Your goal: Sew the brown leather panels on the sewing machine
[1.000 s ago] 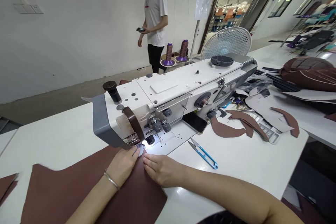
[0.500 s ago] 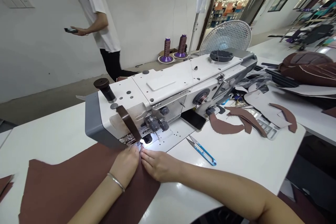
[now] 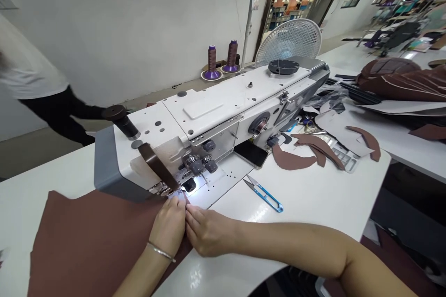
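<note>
A large brown fabric piece (image 3: 94, 236) lies on the white table, its edge reaching under the needle area of a white sewing machine (image 3: 205, 116). My left hand (image 3: 169, 225), with a bangle at the wrist, rests on the fabric just in front of the lit presser foot, fingers closed together on it. Right beside it, my right hand (image 3: 209, 232) pinches the fabric's right edge between thumb and fingers. The two hands almost touch. My fingers partly hide the fabric edge at the needle. Blue thread snips (image 3: 265, 195) lie on the table to the right.
A phone (image 3: 251, 153) lies by the machine's arm. Several curved brown pieces (image 3: 292, 158) are scattered to the right. Two brown thread cones (image 3: 212, 62) and a fan (image 3: 289, 44) stand behind the machine. A person in a white shirt (image 3: 31, 65) is at the far left.
The view has shifted somewhat. The fabric has moved forward and left with my hands still on it. The person behind the machine has walked left.
</note>
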Action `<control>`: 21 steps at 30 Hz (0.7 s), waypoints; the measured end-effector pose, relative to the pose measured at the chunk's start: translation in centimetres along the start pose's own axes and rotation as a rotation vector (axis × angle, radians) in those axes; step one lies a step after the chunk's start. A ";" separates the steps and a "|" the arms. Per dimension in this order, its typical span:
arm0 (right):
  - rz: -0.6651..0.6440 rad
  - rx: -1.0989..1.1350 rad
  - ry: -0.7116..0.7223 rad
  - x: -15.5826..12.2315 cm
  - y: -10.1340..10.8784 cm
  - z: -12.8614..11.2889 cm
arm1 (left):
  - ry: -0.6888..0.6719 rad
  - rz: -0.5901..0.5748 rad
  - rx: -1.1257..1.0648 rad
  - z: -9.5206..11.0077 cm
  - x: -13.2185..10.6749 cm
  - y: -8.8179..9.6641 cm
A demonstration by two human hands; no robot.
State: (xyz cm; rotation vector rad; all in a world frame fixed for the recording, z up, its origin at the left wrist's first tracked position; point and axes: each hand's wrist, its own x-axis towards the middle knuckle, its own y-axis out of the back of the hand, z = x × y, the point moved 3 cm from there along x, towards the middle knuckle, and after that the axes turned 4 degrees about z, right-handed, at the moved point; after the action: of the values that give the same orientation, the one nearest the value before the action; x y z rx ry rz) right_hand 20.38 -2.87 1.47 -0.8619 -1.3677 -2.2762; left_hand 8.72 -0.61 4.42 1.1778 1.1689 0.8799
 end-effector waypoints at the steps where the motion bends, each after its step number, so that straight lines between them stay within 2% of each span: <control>1: -0.003 -0.009 0.000 0.0 -0.1 -0.2 | 0.005 0.012 -0.002 0.0 0.0 0.0; 6: -0.046 -0.040 0.024 0.2 -0.8 -0.2 | 0.008 0.033 -0.008 -0.2 0.4 -0.1; 10: -0.072 -0.035 0.057 0.7 -1.2 0.3 | -0.007 0.106 -0.004 -0.8 0.6 -0.6; 12: -0.075 -0.035 0.046 1.0 -1.3 0.6 | -0.025 0.196 -0.014 -1.4 0.4 -1.2; 17: -0.036 -0.014 -0.041 1.3 -0.6 0.3 | -0.156 0.554 -0.032 -2.8 -0.5 -2.8; 21: 0.029 -0.037 -0.063 0.9 0.2 -0.8 | -0.303 0.707 0.012 -3.7 -0.5 -3.8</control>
State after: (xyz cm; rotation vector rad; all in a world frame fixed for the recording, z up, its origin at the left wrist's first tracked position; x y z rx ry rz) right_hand 19.50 -3.67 1.90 -0.9668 -1.3344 -2.2774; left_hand 4.82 -1.04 0.92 1.7056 0.5007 1.1581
